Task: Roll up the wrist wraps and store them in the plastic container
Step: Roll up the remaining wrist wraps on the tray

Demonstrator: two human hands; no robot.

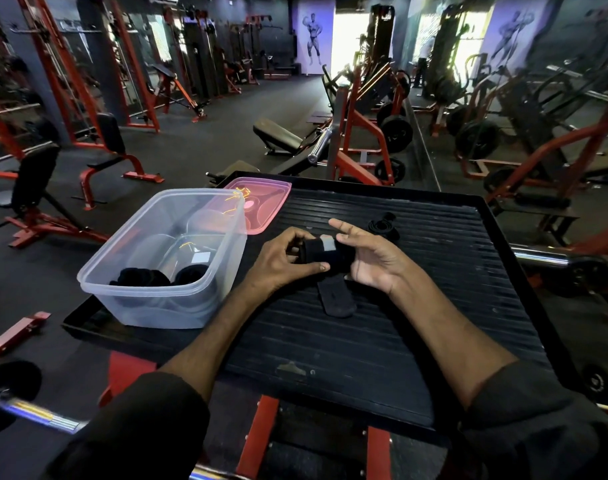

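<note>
A black wrist wrap (325, 254) with a grey patch is partly rolled between my two hands above the black ribbed platform (417, 306). Its loose tail (337, 299) lies flat on the platform toward me. My left hand (282, 261) grips the roll's left end, thumb underneath. My right hand (368, 258) cups the right end with the index finger raised. The clear plastic container (164, 258) stands at the left and holds two rolled black wraps (143, 277). Another black wrap (384, 225) lies loosely coiled beyond my right hand.
A pink translucent lid (261, 206) lies behind the container. The platform has a raised rim and sits on a red frame (257, 431). Gym benches, weight plates and red machines surround it. A barbell end (36, 415) shows at lower left.
</note>
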